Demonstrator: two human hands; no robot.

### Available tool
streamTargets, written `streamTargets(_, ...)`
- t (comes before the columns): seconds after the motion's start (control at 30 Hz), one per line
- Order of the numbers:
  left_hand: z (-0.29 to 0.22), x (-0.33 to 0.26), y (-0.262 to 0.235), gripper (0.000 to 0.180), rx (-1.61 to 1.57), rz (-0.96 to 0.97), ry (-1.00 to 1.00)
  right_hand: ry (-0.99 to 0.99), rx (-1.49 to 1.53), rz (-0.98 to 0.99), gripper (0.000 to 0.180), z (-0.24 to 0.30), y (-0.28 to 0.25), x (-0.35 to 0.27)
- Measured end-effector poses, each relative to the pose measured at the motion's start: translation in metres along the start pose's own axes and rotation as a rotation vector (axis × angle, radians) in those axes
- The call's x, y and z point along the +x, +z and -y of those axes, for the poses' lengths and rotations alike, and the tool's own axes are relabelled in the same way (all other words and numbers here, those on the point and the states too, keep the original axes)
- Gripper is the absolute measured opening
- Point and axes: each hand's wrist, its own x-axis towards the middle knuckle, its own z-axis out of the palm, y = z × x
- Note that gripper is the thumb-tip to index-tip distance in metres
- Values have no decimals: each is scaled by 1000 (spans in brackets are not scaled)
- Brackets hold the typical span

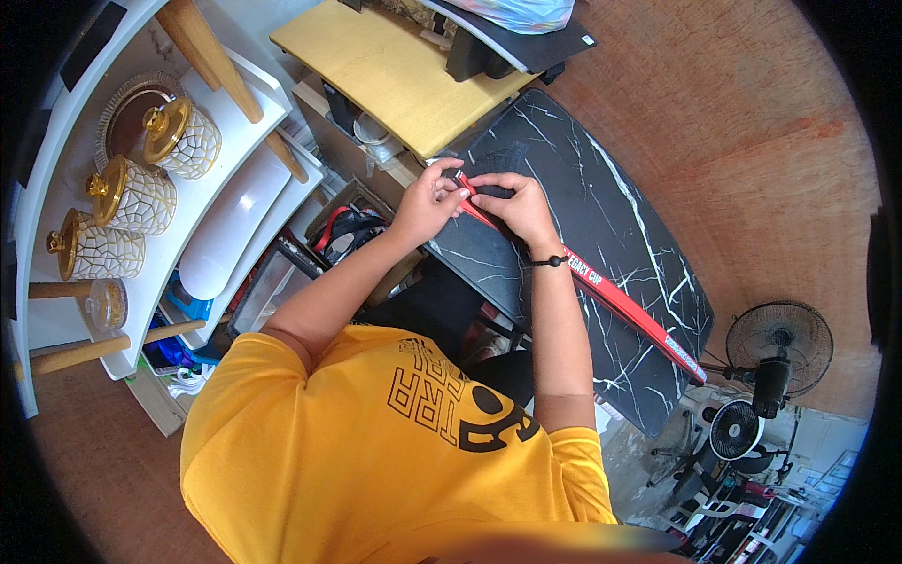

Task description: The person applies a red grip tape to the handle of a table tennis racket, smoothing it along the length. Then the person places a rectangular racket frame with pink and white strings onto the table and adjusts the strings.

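Note:
A long red lanyard (625, 305) with white lettering stretches across the black marble-patterned table (597, 202), passing under my right wrist toward the table's far right end. Near the table's left side, both hands meet at its other end, where a small dark piece shows between the fingertips. My left hand (430, 202) pinches that end between thumb and fingers. Close beside it, my right hand (517, 209) grips the red band with thumb and forefinger, and a dark bracelet circles its wrist. My fingers cover part of the band.
A yellow wooden board (404, 70) adjoins the table, with a monitor stand (479, 56) on it. White shelves at left carry gold-lidded jars (183, 136). Two fans, one a black pedestal fan (780, 348), stand beyond the table's right end. A brown wall (733, 141) borders the far side.

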Motion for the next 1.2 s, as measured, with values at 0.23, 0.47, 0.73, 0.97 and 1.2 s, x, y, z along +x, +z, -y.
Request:
streamTargets(0.23,1,0,0,47,-19,-1,-3,-12,14,-2,27,-1,0,0)
streamTargets(0.47,1,0,0,47,-4,-2,-4,-40,-8,-12,27,-3,1,1)
streamTargets(0.73,2,0,0,47,-24,0,-11,-18,11,-5,28,-1,1,0)
streamTargets(0.97,1,0,1,44,-19,-8,16,-28,4,-8,28,-3,1,1)
streamTargets(1.2,0,-1,1,44,-26,-13,8,2,8,0,27,0,1,0)
